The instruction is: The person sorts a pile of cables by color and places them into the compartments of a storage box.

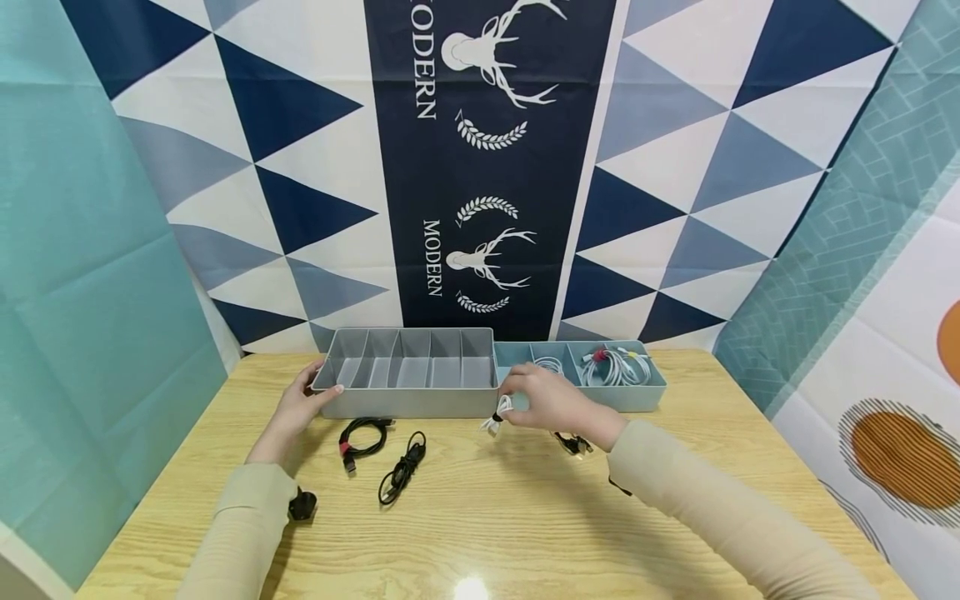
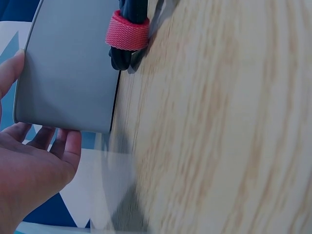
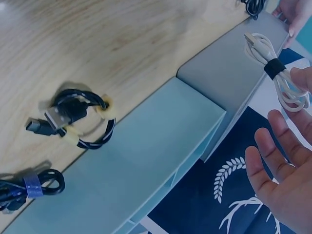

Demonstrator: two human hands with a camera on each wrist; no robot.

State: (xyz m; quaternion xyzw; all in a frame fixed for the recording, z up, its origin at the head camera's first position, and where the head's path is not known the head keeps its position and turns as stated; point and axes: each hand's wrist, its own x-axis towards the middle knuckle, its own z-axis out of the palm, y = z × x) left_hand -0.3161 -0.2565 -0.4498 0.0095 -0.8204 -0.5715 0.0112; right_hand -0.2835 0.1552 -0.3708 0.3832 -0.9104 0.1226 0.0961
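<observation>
My right hand [image 1: 551, 396] pinches a coiled white USB cable [image 3: 280, 80] between thumb and forefinger, its other fingers spread. A black strap [image 3: 274, 68] binds that coil, which hangs in front of the seam between two divided boxes. The grey box [image 1: 420, 404] has several bare compartments. At its left end my left hand [image 1: 295, 410] grips the corner, thumb at the front rim and fingers around the side. To the right stands the light blue box [image 1: 637, 402], with white cables [image 1: 617, 367] in its right compartment and another white coil [image 1: 550, 364] in its middle one.
On the wooden table [image 1: 465, 517] lie a black cable with a red strap [image 1: 363, 450], a long black coil [image 1: 402, 469] and a black plug [image 1: 302, 505]. Black cables, one with yellow ties [image 3: 73, 117], one with a purple strap [image 3: 33, 186], lie before the blue box.
</observation>
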